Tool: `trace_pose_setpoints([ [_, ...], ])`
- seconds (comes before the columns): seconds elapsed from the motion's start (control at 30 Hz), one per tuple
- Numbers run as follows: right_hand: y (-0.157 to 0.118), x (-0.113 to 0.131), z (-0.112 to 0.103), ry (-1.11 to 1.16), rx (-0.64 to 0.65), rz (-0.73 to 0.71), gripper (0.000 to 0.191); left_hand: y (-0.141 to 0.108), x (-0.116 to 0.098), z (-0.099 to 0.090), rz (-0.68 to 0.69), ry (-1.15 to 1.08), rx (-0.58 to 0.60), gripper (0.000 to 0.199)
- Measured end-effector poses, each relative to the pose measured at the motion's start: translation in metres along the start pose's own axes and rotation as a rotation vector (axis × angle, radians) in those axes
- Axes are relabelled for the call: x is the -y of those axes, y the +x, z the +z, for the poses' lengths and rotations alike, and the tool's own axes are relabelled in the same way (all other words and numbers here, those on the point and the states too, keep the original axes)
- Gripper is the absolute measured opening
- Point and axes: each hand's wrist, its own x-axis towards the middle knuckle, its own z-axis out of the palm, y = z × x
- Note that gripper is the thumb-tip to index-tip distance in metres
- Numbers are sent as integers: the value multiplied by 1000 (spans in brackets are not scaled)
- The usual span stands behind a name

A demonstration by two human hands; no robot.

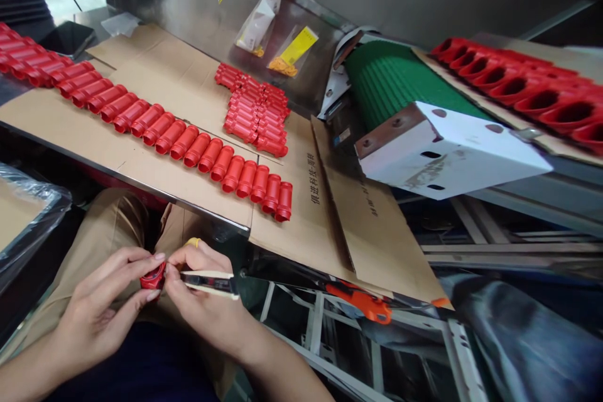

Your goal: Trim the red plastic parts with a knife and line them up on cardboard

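Over my lap, my left hand point(110, 289) grips a small red plastic tube point(153, 277) between thumb and fingers, its open end facing up. My right hand point(207, 286) is closed around a utility knife point(211, 283) with a cream and black handle. Its front end points at the tube's rim, but my fingers hide the blade. A yellow band circles one right finger. Beyond my hands, a long row of red tubes point(188, 146) lies side by side on the cardboard point(183, 213). A second cluster of red parts point(257, 110) lies behind the row.
At the right stands a green ribbed conveyor belt point(396, 81) with a white metal end bracket point(452, 157). More red tubes point(537, 94) stand beyond it. Two small plastic bags point(294, 50) lie at the back. An orange-handled tool point(365, 303) hangs below the table edge. A plastic-lined box point(28, 213) is at left.
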Motion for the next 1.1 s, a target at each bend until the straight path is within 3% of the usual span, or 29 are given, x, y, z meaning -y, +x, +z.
trace_pose_setpoints([
  [0.07,-1,2,1,-47,-24,-32,14,1,-1,-2,-108,-69,-49,50],
  [0.17,-3,4,-4,-15,-15,-67,14,4,-1,-6,-428,-314,-99,37],
  [0.23,-4,3,-14,60,56,-67,15,6,-3,-7,-616,-501,-111,38],
  [0.33,-3,-4,-34,212,270,-110,17,11,-9,-4,-761,-668,-191,46],
  [0.43,-2,-16,-50,398,594,-159,26,17,-15,0,-820,-733,-235,51],
  [0.47,-2,-20,-53,381,623,-139,32,19,-16,1,-824,-748,-231,51],
  [0.5,-3,-23,-53,299,581,-94,36,21,-17,1,-826,-760,-227,51],
  [0.63,-9,-29,-39,-64,168,90,31,25,-16,2,-832,-790,-224,49],
  [0.8,-14,-39,-11,284,-1,281,20,26,-9,4,-835,-809,-207,52],
  [0.97,-16,-53,20,593,57,427,53,25,-6,9,-804,-801,-178,52],
  [1.1,-28,-45,33,762,170,500,84,20,-6,15,-809,-785,-75,56],
])
